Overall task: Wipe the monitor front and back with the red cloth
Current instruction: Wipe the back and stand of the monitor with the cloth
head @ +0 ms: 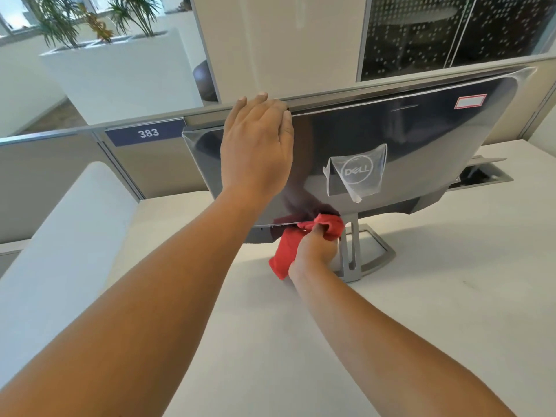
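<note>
The monitor (406, 139) stands on the desk with its glossy grey back toward me, a round logo under peeling film at its middle. My left hand (255, 145) lies flat over the monitor's top edge, fingers curled over it. My right hand (316, 248) grips the red cloth (288, 251) and presses it against the lower edge of the monitor's back, beside the stand (358, 254). The screen side is hidden.
The white desk (451, 311) runs under the monitor, with a cable hatch (481, 176) behind on the right. A grey partition (60, 182) labelled 383 borders the far edge. A white planter (120, 76) with plants stands beyond.
</note>
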The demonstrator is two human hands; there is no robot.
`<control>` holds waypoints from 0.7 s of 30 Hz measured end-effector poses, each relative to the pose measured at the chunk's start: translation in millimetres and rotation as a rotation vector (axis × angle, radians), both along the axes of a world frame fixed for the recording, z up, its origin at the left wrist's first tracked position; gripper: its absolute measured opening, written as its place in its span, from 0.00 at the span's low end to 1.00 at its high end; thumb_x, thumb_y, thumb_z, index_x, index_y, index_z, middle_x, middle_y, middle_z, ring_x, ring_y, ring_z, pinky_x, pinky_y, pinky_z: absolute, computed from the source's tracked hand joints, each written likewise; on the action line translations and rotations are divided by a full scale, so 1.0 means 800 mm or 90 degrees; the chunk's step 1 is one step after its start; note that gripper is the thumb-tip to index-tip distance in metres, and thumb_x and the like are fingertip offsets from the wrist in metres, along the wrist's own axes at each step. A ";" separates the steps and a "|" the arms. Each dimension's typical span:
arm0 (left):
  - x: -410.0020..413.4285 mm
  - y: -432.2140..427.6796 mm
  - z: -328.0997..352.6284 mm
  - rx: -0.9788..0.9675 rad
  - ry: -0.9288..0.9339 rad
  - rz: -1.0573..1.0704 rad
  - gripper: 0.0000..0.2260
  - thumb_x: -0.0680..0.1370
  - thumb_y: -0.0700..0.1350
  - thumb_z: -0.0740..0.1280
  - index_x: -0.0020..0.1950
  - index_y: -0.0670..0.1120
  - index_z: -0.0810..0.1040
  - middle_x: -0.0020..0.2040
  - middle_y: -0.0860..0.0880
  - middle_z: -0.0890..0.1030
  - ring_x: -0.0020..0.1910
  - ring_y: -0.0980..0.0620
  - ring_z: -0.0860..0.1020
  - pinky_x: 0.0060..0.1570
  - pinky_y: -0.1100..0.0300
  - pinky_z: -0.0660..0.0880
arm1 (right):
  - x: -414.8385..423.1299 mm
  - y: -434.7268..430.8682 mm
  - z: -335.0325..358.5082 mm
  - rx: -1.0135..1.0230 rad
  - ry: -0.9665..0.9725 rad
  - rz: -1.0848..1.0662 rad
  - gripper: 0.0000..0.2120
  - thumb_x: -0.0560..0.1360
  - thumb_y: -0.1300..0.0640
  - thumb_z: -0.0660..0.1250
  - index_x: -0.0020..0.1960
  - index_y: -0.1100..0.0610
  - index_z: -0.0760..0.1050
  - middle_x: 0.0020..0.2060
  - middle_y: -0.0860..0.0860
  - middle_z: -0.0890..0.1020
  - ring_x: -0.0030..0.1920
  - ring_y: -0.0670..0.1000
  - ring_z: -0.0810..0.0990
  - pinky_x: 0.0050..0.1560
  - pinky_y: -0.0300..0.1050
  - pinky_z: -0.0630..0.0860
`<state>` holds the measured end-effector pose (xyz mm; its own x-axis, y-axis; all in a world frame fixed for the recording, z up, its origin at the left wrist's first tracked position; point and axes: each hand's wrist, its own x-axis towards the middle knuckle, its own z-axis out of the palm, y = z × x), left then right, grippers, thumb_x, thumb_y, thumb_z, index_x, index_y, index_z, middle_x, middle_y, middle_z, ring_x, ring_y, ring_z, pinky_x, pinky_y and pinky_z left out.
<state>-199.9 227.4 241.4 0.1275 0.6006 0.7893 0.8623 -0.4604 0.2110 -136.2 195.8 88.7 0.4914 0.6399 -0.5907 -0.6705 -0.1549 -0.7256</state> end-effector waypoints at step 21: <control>-0.006 0.009 -0.005 0.020 -0.071 -0.003 0.15 0.82 0.48 0.58 0.58 0.46 0.83 0.59 0.49 0.83 0.63 0.50 0.77 0.70 0.52 0.66 | -0.070 0.014 -0.016 0.028 -0.092 0.030 0.12 0.77 0.68 0.63 0.43 0.52 0.69 0.31 0.45 0.80 0.31 0.46 0.80 0.37 0.42 0.78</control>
